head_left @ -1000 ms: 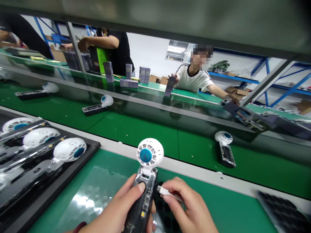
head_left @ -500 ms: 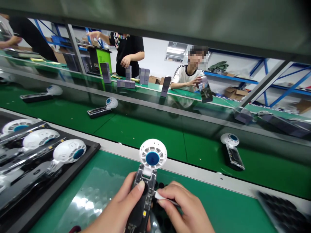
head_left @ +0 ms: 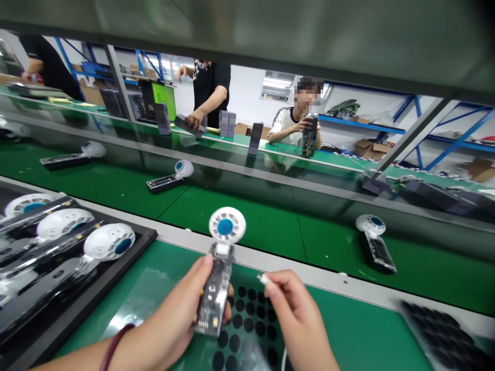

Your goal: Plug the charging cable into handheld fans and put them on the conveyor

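Observation:
My left hand (head_left: 181, 322) is closed round the clear handle of a small handheld fan (head_left: 218, 268), whose white round head with a blue centre points away from me. My right hand (head_left: 296, 319) pinches the white plug of a cable (head_left: 265, 279), held a short way to the right of the fan's handle and not touching it. Under both hands lies a clear sheet with rows of black round pads (head_left: 247, 324) on the green bench.
A black tray (head_left: 127, 257) at the left holds several like fans. A green conveyor belt (head_left: 240, 206) beyond carries three more fans (head_left: 377, 242). Another sheet of black pads (head_left: 444, 330) lies at the right. Across the belt, other people handle boxes.
My right hand has pulled the white plug out of the fan's side and moved right. My left hand has lifted the fan and turned it. The belt's fans have drifted right.

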`<state>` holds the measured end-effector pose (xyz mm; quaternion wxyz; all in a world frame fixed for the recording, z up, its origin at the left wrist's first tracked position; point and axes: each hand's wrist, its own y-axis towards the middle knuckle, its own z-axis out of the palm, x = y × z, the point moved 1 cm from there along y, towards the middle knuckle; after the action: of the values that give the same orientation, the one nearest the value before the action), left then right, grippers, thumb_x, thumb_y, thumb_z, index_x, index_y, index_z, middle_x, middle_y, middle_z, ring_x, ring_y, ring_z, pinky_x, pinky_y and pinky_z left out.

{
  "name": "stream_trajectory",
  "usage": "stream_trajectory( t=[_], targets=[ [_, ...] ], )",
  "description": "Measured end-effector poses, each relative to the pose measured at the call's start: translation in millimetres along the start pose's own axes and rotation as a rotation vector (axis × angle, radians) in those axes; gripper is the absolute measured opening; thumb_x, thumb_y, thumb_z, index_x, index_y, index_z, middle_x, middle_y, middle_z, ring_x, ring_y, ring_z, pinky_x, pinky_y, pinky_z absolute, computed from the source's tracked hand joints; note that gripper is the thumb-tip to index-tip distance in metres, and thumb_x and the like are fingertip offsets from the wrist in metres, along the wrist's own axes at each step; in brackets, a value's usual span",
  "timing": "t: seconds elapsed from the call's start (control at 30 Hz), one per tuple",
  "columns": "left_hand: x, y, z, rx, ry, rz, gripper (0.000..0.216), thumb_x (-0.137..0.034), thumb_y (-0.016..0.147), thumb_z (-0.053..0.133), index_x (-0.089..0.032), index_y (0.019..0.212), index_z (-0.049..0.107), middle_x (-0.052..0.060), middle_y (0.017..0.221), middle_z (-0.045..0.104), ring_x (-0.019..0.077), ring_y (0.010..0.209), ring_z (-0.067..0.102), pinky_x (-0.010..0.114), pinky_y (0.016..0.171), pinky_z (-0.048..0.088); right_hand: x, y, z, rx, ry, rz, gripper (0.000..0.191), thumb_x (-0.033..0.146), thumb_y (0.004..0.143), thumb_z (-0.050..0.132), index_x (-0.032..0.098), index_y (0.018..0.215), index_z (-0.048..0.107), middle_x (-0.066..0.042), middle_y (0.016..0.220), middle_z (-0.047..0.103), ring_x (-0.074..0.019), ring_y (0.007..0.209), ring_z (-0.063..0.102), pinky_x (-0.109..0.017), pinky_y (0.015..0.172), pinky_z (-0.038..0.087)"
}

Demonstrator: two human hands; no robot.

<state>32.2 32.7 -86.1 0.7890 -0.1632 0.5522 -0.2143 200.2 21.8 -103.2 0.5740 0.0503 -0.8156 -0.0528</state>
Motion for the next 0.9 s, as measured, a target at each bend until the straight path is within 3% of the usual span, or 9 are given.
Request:
stream_trajectory(
  t=[0.07,0.13,0.2,0.3,0.43,0.63,0.8,0.9],
  targets=[
    [-13.0,3.9,-3.9,-0.023,0.037,0.064,0.034,-0.050,0.078,0.045,-0.018,0.089,0.045,0.001,0.069,0.059,0.0130,0.054,0.057,0.022,0.049,0.043,-3.2,1.3,0.8,-0.068,-0.048,0.062,0.019,0.039,0.084,0.041,0.022,0.091,0.047,0.003,0.066,0.053,-0.0126,0.059,0.053,-0.019,0.053,0.043],
    [-22.9,11.2,-6.9,-0.009,0.163,0.147,0.030,-0.043,0.078,0.050,-0.018,0.093,0.045,0.000,0.072,0.057,0.0148,0.065,0.058,0.025,0.058,0.045,-6.1,2.5,6.6,-0.017,-0.234,0.057,0.020,0.036,0.082,0.046,0.023,0.096,0.045,0.004,0.066,0.051,-0.0122,0.056,0.053,-0.019,0.052,0.043],
    [-28.4,24.9,-6.7,-0.009,0.286,0.232,0.028,-0.036,0.078,0.052,-0.017,0.096,0.046,0.000,0.076,0.056,0.0160,0.073,0.057,0.026,0.064,0.044,-8.1,3.2,14.9,0.052,-0.452,0.003,0.010,0.029,0.080,0.049,0.023,0.088,0.049,0.003,0.067,0.053,-0.0137,0.059,0.055,-0.022,0.055,0.043],
    [-33.4,58.5,0.7,-0.100,0.371,0.345,0.029,-0.034,0.081,0.048,-0.014,0.102,0.046,0.004,0.088,0.057,0.0165,0.083,0.055,0.029,0.072,0.044,-8.3,2.6,25.0,0.102,-0.639,-0.087,0.007,0.020,0.080,0.048,0.023,0.076,0.052,0.000,0.067,0.057,-0.0183,0.062,0.056,-0.026,0.053,0.040],
    [-45.8,111.1,13.3,-0.239,0.542,0.440,0.028,-0.033,0.085,0.044,-0.014,0.105,0.048,0.006,0.098,0.056,0.0172,0.084,0.056,0.037,0.074,0.046,-9.3,0.6,30.6,0.103,-0.827,-0.197,0.009,0.020,0.077,0.055,0.023,0.085,0.053,-0.002,0.070,0.061,-0.0220,0.065,0.059,-0.027,0.051,0.041],
    [-62.1,153.0,25.9,-0.410,0.935,0.374,0.029,-0.032,0.084,0.048,-0.014,0.105,0.051,0.007,0.106,0.054,0.0198,0.092,0.054,0.041,0.079,0.044,-24.8,5.3,40.1,0.050,-0.923,-0.237,0.013,0.016,0.075,0.051,0.024,0.080,0.043,-0.001,0.063,0.059,-0.0213,0.059,0.060,-0.027,0.045,0.040],
    [-73.2,161.6,49.4,-0.449,1.255,0.314,0.031,-0.034,0.083,0.049,-0.015,0.106,0.051,0.008,0.113,0.051,0.0227,0.101,0.050,0.045,0.084,0.041,-27.5,12.4,45.5,0.054,-0.952,-0.056,0.016,0.010,0.074,0.050,0.024,0.072,0.043,0.003,0.059,0.059,-0.0173,0.055,0.059,-0.024,0.045,0.037],
    [-95.4,162.2,45.2,-0.439,1.433,0.371,0.032,-0.034,0.083,0.048,-0.015,0.109,0.050,0.008,0.116,0.049,0.0234,0.102,0.048,0.046,0.084,0.040,-24.4,12.5,46.5,0.066,-0.984,-0.050,0.015,0.011,0.075,0.051,0.024,0.071,0.045,0.004,0.058,0.058,-0.0155,0.049,0.056,-0.024,0.044,0.034]
  ],
)
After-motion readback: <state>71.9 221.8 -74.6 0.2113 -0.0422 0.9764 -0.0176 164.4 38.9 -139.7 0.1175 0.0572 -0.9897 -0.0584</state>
